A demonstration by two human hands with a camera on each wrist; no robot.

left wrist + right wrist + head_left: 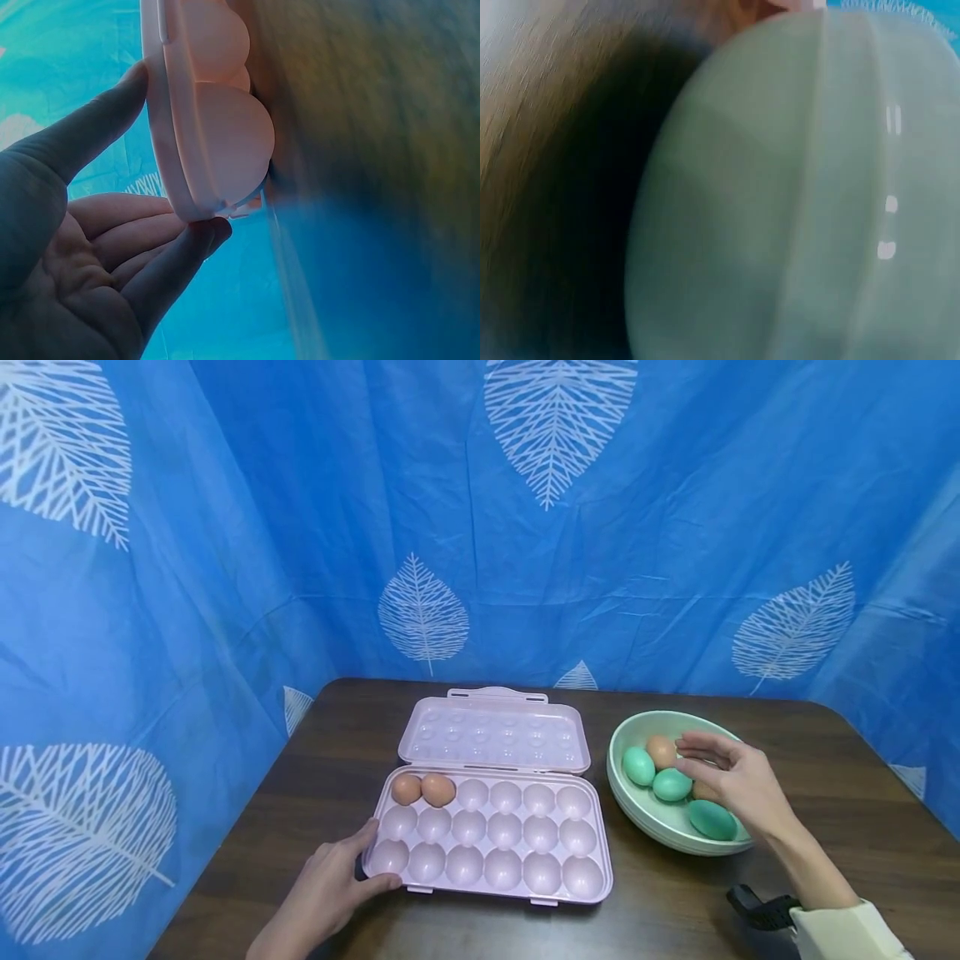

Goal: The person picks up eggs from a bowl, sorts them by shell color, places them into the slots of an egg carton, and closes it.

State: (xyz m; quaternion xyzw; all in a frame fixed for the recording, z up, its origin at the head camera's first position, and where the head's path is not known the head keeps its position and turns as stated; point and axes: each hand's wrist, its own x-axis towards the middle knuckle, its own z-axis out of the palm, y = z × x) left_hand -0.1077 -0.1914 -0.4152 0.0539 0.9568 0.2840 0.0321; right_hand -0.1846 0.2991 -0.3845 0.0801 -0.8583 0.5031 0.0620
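Pink plastic fills the left grip (330,885), which pinches the near left corner of the open egg carton (485,848), stretching rightward from it. Just left of the right grip (738,777), the nearer one, a brown egg (662,750) lies in the pale green bowl (660,724), its long axis unclear. That grip is partly spread, nothing visibly held. Counted: two carton eggs (438,790) among eighteen cups; in the bowl, three green eggs (638,766) and two brown visible.

Curtained-off space: blue leaf-print drapes (480,543) around a wood-grain table (330,760).
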